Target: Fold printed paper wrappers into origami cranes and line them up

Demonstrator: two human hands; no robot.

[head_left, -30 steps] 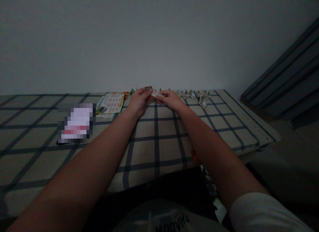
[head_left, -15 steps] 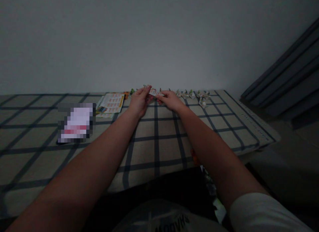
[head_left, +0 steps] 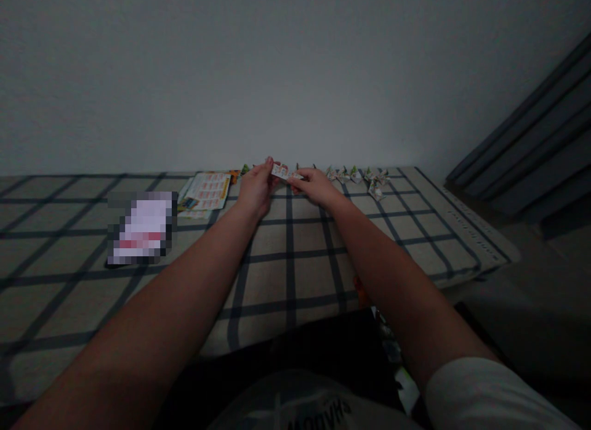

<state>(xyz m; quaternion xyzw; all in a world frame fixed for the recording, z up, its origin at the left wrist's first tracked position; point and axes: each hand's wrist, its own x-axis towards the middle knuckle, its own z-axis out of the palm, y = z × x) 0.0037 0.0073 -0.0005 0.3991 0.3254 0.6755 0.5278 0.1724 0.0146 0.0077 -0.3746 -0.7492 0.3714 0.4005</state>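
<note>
Between my two hands stretches a small folded strip of printed paper (head_left: 281,171), white with reddish print. My left hand (head_left: 257,185) pinches its left end, thumb uppermost. At the other end my right hand (head_left: 314,185) grips the paper between thumb and fingers. Both hands are held over the far side of the checked cloth (head_left: 305,282), close to the wall. Behind and to the right of them, several small folded paper pieces (head_left: 355,174) stand in a row, one of them (head_left: 377,188) nearer to me. Part of the row is hidden by my hands.
Left of my hands lies a stack of printed sheets (head_left: 207,191). Farther left is a pixelated, phone-like object (head_left: 144,228). A pale wall (head_left: 295,79) rises behind the table, and a grey curtain (head_left: 530,140) hangs at the right. More printed paper (head_left: 406,384) shows beside my lap.
The paper strip has turned slightly and lies flatter, with more of its printed face showing. My left thumb and fingers have shifted a little to the left.
</note>
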